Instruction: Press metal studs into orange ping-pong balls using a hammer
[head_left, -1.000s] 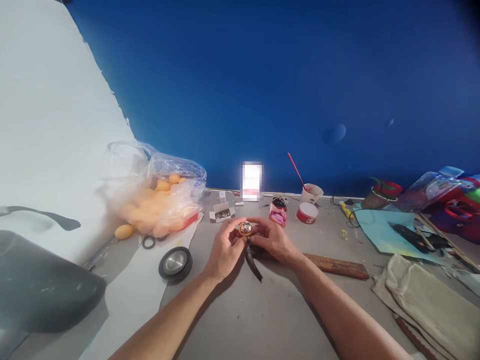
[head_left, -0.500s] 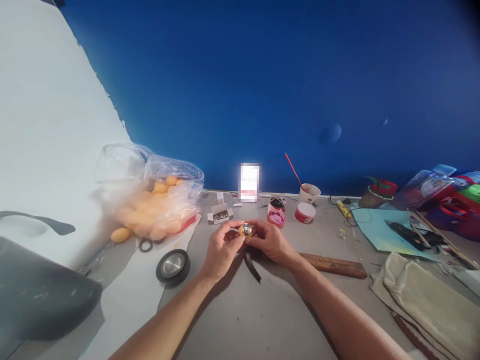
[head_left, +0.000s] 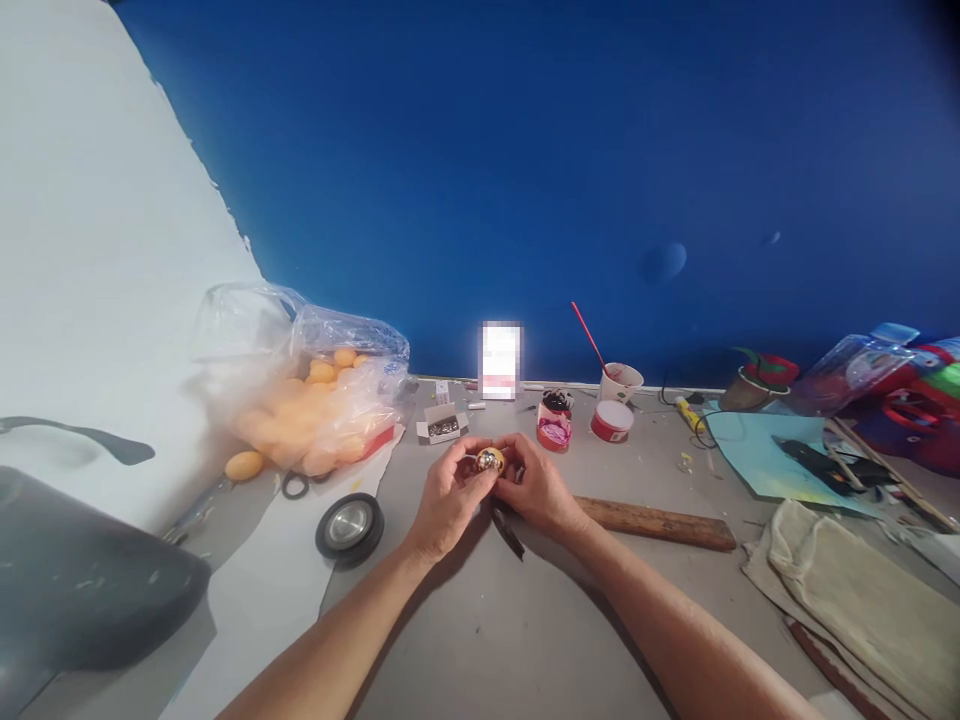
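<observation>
Short of the far edge of the table point(head_left: 480, 645), the shiny round piece point(head_left: 490, 461), showing no clear long axis, sits between left hand point(head_left: 448, 500) and right hand point(head_left: 541, 492), pinched by both hands' fingers, neither clearly nearer.

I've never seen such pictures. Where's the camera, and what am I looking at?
All come from one camera worn on a person's head, looking forward and down; no robot is involved. The bare left hand and right hand hold a round silver and yellow-orange object, too small to identify. On the grey tabletop lie a brown wooden bar, an open white cardboard box and a round black-rimmed silver disc. At left sits a clear plastic bag of orange balls.
</observation>
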